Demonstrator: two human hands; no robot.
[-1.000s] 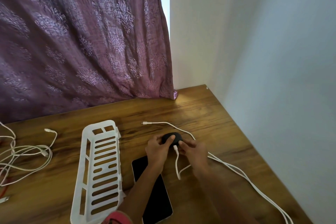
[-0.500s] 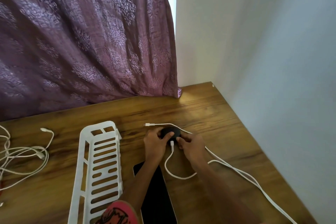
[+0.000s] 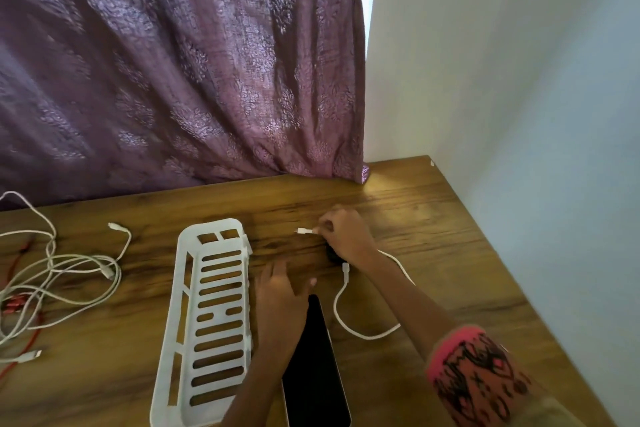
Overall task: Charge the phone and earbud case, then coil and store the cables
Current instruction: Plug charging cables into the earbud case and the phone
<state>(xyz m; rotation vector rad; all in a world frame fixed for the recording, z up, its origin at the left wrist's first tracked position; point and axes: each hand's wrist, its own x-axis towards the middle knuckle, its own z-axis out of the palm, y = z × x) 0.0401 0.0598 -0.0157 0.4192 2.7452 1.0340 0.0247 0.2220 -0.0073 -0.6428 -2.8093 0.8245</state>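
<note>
head cam | worn, faces forward and down | close above table [image 3: 433,218] | single view

black phone [image 3: 313,367] flat, white cable [image 3: 341,317] looped beside

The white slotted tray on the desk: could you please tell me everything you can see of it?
The white tray looks like moulded plastic. It is a long rectangle with rounded corners, a low rim and rows of slots through which the wooden table shows. It lies flat and empty, lengthwise away from the person, left of the dark phone. The left hand is beside its right rim; whether the forearm touches it is unclear.
</note>
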